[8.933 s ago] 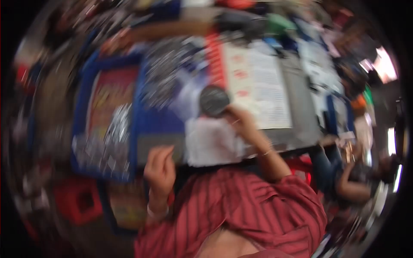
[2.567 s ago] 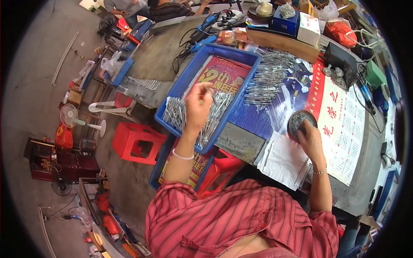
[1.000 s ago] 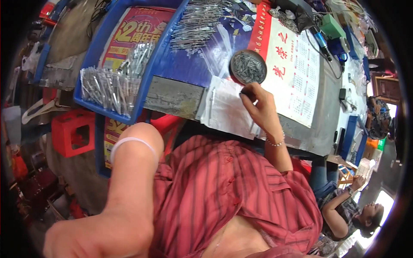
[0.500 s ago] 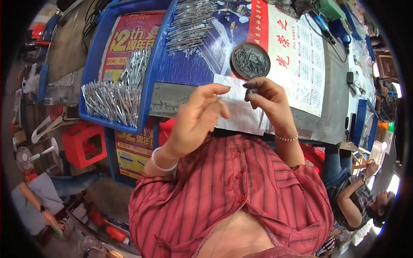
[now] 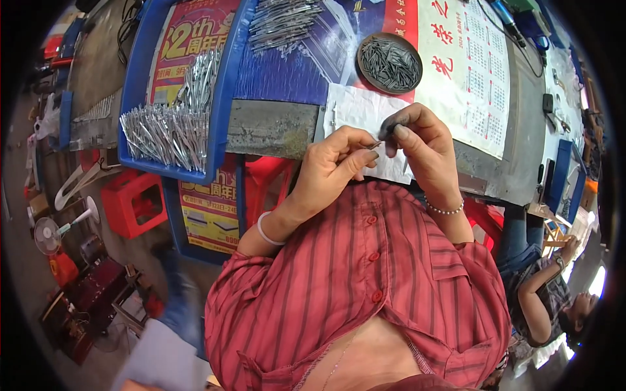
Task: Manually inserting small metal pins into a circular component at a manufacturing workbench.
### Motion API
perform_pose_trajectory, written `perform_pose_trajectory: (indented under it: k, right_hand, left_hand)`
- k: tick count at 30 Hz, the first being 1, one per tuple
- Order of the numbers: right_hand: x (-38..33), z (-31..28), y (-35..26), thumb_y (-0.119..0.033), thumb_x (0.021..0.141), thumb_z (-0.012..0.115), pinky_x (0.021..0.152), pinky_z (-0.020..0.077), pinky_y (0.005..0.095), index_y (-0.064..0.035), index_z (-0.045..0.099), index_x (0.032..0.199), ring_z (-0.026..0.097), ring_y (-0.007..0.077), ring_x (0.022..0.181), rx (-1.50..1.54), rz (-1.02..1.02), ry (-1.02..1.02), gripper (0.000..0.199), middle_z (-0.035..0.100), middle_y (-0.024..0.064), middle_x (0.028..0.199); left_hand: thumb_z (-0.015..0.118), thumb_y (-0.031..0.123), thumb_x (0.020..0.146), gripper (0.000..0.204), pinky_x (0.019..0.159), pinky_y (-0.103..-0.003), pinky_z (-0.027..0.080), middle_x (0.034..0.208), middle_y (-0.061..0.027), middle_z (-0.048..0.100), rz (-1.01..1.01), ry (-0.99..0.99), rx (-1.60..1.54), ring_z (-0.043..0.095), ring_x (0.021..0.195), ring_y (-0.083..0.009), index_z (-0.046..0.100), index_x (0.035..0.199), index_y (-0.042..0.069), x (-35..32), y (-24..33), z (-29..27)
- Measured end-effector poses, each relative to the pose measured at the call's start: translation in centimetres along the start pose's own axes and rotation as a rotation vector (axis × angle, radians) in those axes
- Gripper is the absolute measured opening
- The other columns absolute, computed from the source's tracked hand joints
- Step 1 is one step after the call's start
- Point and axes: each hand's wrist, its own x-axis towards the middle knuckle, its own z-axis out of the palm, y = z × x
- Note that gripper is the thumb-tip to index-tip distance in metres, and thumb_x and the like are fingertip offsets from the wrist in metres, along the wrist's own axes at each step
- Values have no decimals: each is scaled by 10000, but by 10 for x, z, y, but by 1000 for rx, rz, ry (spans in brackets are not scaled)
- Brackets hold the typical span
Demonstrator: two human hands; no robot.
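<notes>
Both hands raised close together near the chest, wrists bent. Left hand (image 5: pixel 336 159) pinches a thin metal pin (image 5: pixel 374 144) at its fingertips; right hand (image 5: pixel 420 140) closes thumb and forefinger on its other end. Round dish of pins (image 5: pixel 389 63) lies farther off.

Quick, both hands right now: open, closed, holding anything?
Left hand: closed, fingertips pinching a thin silvery metal pin.
Right hand: closed, thumb and fingers pinched on a small dark piece by the pin's tip; what it is cannot be told.
</notes>
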Motion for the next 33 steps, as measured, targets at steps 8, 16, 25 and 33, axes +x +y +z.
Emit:
perform_pose_trajectory:
  k: [8, 16, 25, 33]
  right_hand:
    - [-8, -1, -3, -114, 918, 581, 568, 444, 215, 2, 530, 950, 540, 91, 643, 88, 69, -32, 131, 592, 58, 791]
    - [-10, 0, -3, -129, 923, 579, 559, 442, 213, 6, 520, 940, 536, 90, 628, 88, 91, -56, 148, 588, 60, 778]
    - [-11, 6, -9, -111, 925, 567, 572, 454, 219, 10, 506, 933, 549, 92, 625, 18, 150, -44, 135, 586, 60, 776]
    - [-25, 22, -5, -36, 923, 543, 589, 486, 204, 20, 483, 919, 581, 85, 664, -274, 8, 11, 82, 588, 59, 805]
  left_hand:
    - [579, 96, 923, 137, 541, -180, 424, 809, -32, 643, -30, -18, 17, 585, 701, -47, 549, 1024, 9, -4, 5, 6]
    - [572, 99, 928, 130, 534, -173, 407, 788, -33, 647, -41, -42, -15, 555, 656, -31, 545, 1018, 10, -8, 4, 6]
    - [588, 85, 913, 137, 527, -201, 433, 797, -56, 653, 137, 43, 346, 574, 629, -74, 551, 1011, -4, -14, 4, 6]
    - [681, -4, 774, 230, 541, -332, 488, 760, -133, 627, 593, 149, 806, 635, 638, -263, 568, 974, 6, -12, 3, 2]
